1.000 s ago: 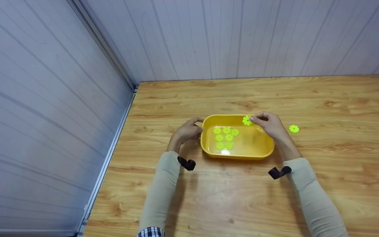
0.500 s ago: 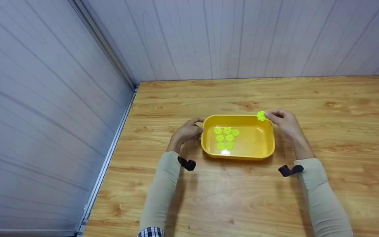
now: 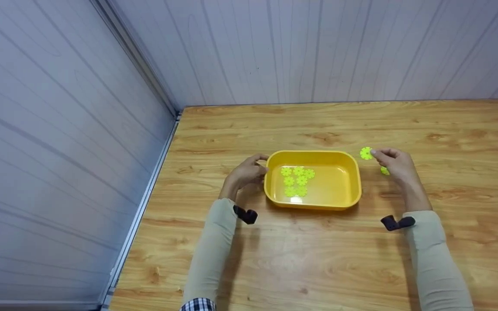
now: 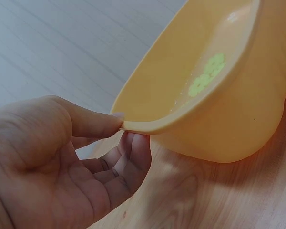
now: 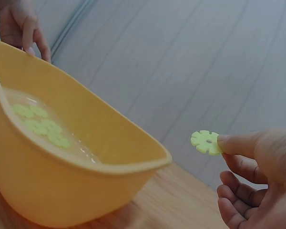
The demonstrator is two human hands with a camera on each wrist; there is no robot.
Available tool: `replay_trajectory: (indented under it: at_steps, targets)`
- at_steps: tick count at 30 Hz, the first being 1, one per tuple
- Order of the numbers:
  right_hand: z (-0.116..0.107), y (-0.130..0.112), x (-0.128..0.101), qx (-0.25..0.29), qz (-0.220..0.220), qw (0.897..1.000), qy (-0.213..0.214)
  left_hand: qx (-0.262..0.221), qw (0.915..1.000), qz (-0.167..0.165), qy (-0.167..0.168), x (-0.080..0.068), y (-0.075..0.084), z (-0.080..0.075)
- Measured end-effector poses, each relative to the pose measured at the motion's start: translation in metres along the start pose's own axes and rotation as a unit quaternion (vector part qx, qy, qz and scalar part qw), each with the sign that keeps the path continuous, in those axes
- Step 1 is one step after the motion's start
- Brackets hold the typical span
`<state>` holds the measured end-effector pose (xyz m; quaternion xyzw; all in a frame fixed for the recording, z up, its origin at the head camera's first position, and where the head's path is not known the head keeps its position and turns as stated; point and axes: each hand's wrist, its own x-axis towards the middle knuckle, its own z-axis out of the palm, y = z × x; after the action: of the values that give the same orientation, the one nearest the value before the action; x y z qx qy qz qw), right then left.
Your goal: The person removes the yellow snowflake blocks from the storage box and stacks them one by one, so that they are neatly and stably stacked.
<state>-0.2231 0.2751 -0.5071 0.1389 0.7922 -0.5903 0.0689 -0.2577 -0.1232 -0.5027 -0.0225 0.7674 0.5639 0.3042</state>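
Note:
A yellow plastic basin (image 3: pixel 335 183) stands on the wooden table, with several yellow-green notched discs (image 3: pixel 301 180) lying flat on the left part of its floor. At the basin's left end my left hand (image 3: pixel 247 172) pinches the rim between thumb and fingers, as the left wrist view shows up close. My right hand (image 3: pixel 398 166) is to the right of the basin, raised, and pinches one flower-shaped notched disc (image 5: pixel 207 142) with a small centre hole by its edge. Partly hidden beneath that hand, another notched disc (image 3: pixel 384 171) lies on the table.
The wooden table (image 3: pixel 301 259) reaches back to a pale panelled wall (image 3: pixel 292 52). A second panel wall (image 3: pixel 59 151) rises along the left side. A dark wrist mount (image 3: pixel 245 214) sits on each sleeve.
My right hand has moved right with the pinched disc, from over the basin's back right part to outside its right end. The left hand and the basin stay nearly where they were.

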Motion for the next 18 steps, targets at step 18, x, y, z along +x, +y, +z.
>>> replay_trajectory:
  at_steps: [18]
  targets:
    - [-0.034,0.035,0.005,0.031,0.033,0.998,0.032,-0.008,0.9999,0.008,-0.01,0.0,-0.002,-0.001]
